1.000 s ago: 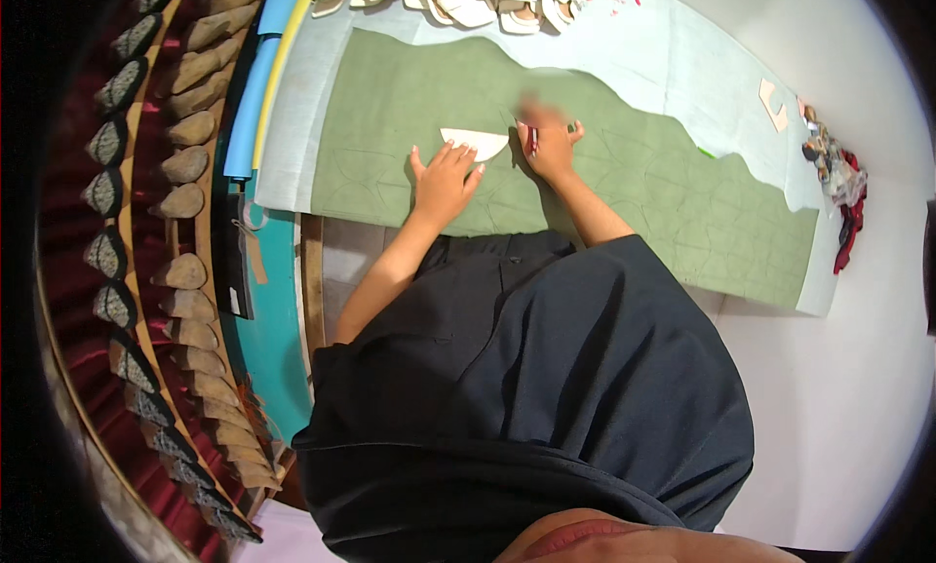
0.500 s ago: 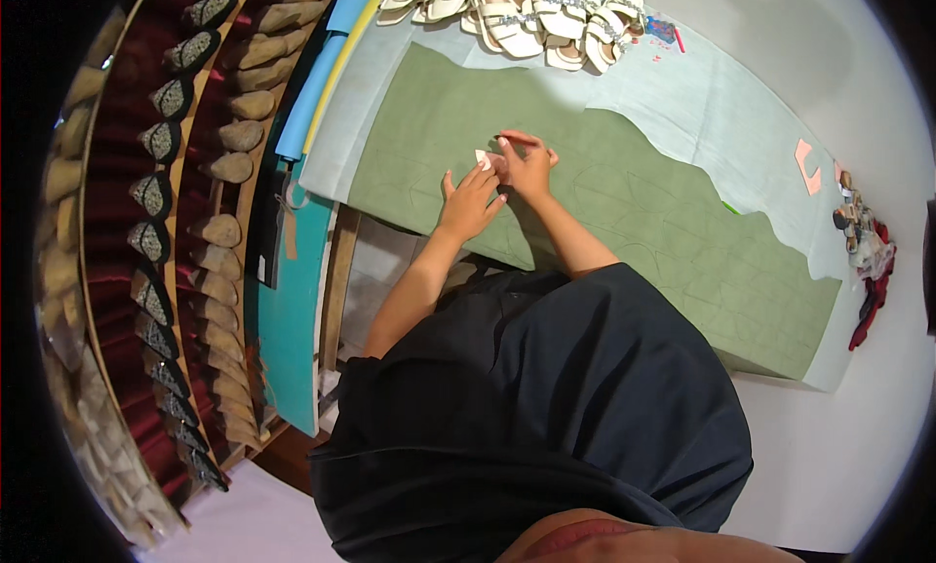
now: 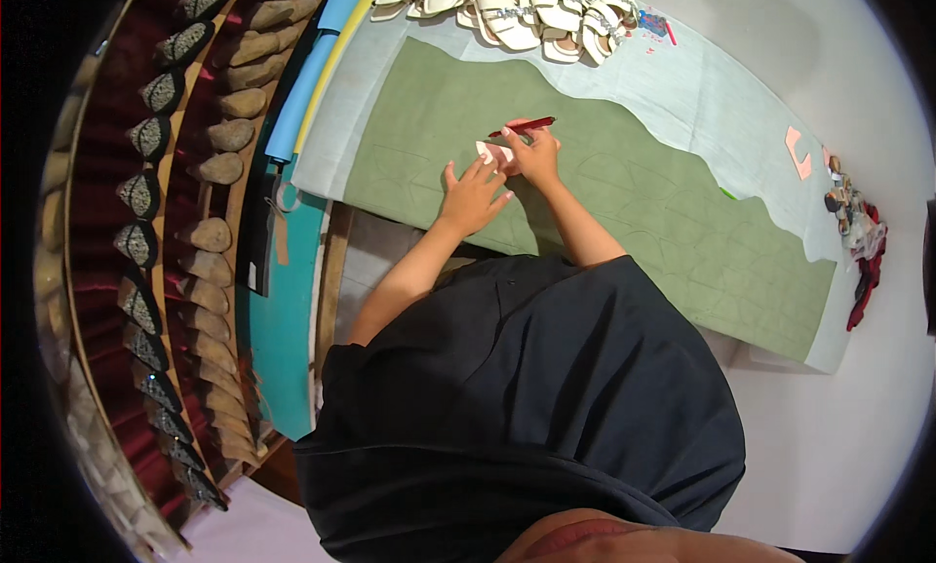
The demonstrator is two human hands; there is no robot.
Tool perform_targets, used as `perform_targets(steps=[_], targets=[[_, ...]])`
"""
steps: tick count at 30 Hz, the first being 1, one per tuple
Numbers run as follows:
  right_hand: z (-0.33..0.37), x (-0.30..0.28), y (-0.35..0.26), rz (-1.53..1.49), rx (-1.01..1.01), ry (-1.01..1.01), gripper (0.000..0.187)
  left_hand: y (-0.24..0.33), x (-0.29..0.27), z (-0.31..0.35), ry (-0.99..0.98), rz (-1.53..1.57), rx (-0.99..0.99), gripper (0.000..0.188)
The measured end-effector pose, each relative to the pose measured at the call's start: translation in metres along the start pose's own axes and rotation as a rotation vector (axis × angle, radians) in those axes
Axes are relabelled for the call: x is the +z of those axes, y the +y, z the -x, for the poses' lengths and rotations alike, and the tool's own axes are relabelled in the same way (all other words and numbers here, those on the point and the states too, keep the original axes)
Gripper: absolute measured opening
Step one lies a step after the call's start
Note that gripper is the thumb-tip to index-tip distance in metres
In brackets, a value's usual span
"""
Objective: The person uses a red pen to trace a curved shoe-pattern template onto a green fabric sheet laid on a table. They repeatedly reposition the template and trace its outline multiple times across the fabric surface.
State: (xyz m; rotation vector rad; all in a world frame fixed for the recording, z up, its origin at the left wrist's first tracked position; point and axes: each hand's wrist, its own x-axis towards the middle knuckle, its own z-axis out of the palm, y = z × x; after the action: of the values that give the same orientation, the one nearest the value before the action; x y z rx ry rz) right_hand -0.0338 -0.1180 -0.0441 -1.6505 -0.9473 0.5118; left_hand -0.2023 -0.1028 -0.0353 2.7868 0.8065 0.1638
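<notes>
Head view: L hand lies palm-down, fingers loosely spread & not clenched, fingertips resting on a small white flat pattern piece. R hand, just beside it, grasps a slim dark-red pen btwn thumb & fingers, one end pointing L, near the white piece's far edge (can't tell if the tip touches down). White piece sits btwn the two hands, partly covered by fingers, so its full outline's unclear.

Under both hands: a long olive-green sheet of material w/ thin drawn outlines, most of them R of R hand, a few near L hand. Its far edge is wavy. Sheet lies on a pale blue-grey table covering, visible beyond the hands & past both ends.

Beyond the hands: a row of white flat sandals w/ jewelled straps; to their R, a small blue packet & a thin pinkish-red stick. Well R of R hand, a pink C-shaped cutout, then a mixed heap of small items (too tiny to sort).

Well L of L hand: a light-blue roll, a teal board nearer the body, then racked brown wooden shoe lasts & black pointed shoes w/ glittery silver fronts.
</notes>
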Motion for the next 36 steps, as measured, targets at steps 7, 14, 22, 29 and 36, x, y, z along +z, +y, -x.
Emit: perform_targets(steps=[7,14,22,29,36], targets=[[-0.001,0.014,0.007,0.097,-0.004,-0.062,0.025,-0.017,-0.007,-0.006,0.038,0.063,0.098,0.03],[-0.007,0.016,0.023,0.047,0.097,-0.068,0.028,-0.029,0.007,-0.006,0.128,0.151,0.114,0.022],[-0.008,0.018,0.012,0.128,0.131,-0.13,0.027,-0.029,0.009,-0.004,0.142,0.13,0.1,0.02],[-0.008,0.019,0.014,0.146,0.122,-0.156,0.03,-0.029,0.007,-0.006,0.139,0.13,0.107,0.02],[-0.01,0.016,0.019,0.414,-0.012,-0.133,0.029,-0.029,0.008,-0.007,0.089,0.121,0.099,0.022]])
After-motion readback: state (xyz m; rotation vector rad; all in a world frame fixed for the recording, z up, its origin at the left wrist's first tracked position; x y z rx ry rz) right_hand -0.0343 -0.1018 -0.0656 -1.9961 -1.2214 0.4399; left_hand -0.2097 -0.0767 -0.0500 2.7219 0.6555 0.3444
